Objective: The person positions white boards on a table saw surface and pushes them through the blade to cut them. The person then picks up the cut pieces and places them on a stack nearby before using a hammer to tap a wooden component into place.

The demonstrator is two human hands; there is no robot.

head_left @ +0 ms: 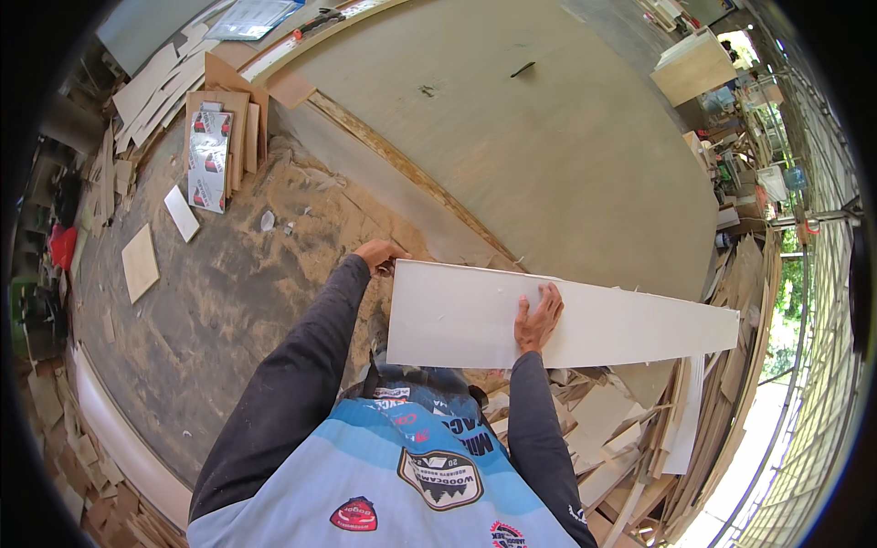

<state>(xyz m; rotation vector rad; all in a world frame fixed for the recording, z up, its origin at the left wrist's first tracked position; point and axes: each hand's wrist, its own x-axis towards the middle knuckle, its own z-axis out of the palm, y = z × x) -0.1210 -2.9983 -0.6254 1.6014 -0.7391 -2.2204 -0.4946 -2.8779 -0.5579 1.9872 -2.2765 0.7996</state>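
Observation:
A long white board [630,321] lies in front of me, its broad left end close to my body and its right end narrowing away. At its far left corner, my left hand [381,256] is closed, fingers curled against the edge; the fingertips are partly hidden. My right hand [539,320] rests on the board's upper face near the middle, thumb apart from the fingers. Beyond the board is a large grey-green tabletop [548,137] with a wooden strip [411,173] along its edge.
Sawdust covers the floor [237,301] at left, where a pale wood panel [140,264] and a small white piece [182,214] lie. Several panels [212,160] lean upright at the back left. Offcuts [603,420] pile up at the lower right. A small dark object [523,69] lies on the tabletop.

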